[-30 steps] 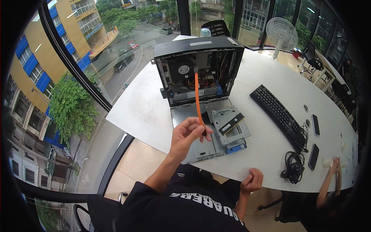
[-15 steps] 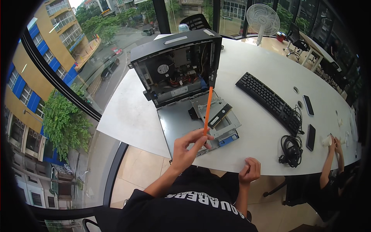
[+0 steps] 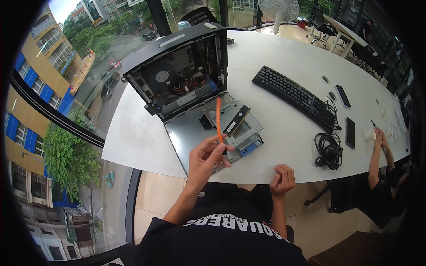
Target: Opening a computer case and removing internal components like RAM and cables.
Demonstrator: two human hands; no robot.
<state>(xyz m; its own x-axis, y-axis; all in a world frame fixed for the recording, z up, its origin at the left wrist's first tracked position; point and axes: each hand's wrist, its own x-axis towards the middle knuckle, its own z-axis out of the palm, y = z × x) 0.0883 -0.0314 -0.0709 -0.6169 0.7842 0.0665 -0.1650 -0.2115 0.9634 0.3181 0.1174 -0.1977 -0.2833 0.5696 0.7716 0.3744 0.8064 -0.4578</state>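
Note:
My left hand (image 3: 205,158) pinches the lower end of a flat orange SATA cable (image 3: 218,117), which stands up from the fingers with a slight bend. A black connector shows at the gripped end. Beyond it stands an opened black desktop computer case (image 3: 177,66), its fan and wires exposed. Under and beside the cable lie a metal side panel (image 3: 177,137) and a metal drive bracket (image 3: 248,133) with a blue latch. A memory stick (image 3: 237,119) rests on the bracket. My right hand (image 3: 282,179), fingers curled with nothing visible in them, rests at the table's front edge.
On the white table (image 3: 284,137) are a black keyboard (image 3: 295,95), a coiled cable with a black mouse (image 3: 329,150) and two phones (image 3: 342,95). A co-worker's hands (image 3: 380,141) hold a pale cup at the right. A white fan (image 3: 278,11) stands behind.
The view has shifted, so the scene sits further left and higher. The orange cable now looks more bent and upright in my left hand. My right hand stays curled at the table edge.

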